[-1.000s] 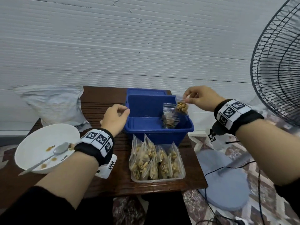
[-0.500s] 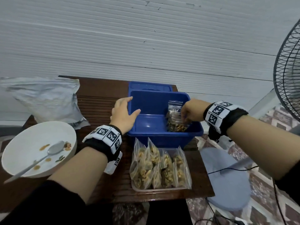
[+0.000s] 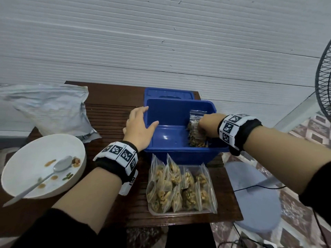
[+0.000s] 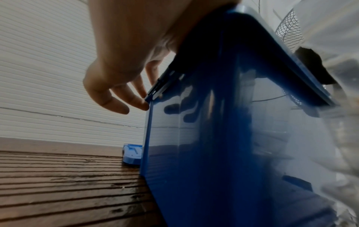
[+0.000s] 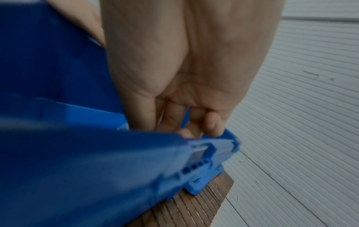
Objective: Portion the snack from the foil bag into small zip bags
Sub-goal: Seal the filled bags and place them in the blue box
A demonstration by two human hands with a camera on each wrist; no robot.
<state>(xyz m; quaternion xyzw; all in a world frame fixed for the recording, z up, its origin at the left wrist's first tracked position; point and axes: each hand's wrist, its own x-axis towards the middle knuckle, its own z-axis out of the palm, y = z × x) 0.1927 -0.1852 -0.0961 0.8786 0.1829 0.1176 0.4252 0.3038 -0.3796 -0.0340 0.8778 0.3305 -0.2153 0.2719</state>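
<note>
My left hand (image 3: 141, 122) rests over the left rim of the blue bin (image 3: 179, 151), thumb inside, fairly straight fingers outside; in the left wrist view the fingers (image 4: 136, 101) touch the bin's (image 4: 213, 138) far corner. My right hand (image 3: 206, 124) reaches down into the bin's right side and pinches the top of a small zip bag (image 3: 196, 140) of snack standing there against another. The right wrist view shows thumb and fingers (image 5: 170, 119) pressed together behind the bin wall (image 5: 77, 153). The crumpled foil bag (image 3: 52, 108) lies at the table's back left.
A white bowl (image 3: 32, 154) with a spoon (image 3: 60, 165) and a few snack crumbs sits front left. A clear tray (image 3: 179, 213) holds several filled zip bags (image 3: 180, 185) in front of the bin. The blue lid (image 3: 168, 93) lies behind it. A fan (image 3: 324, 86) stands to the right.
My right hand came down from above the bin's right rim and lowered the zip bag into the bin. My left hand opened and moved onto the bin's left rim.
</note>
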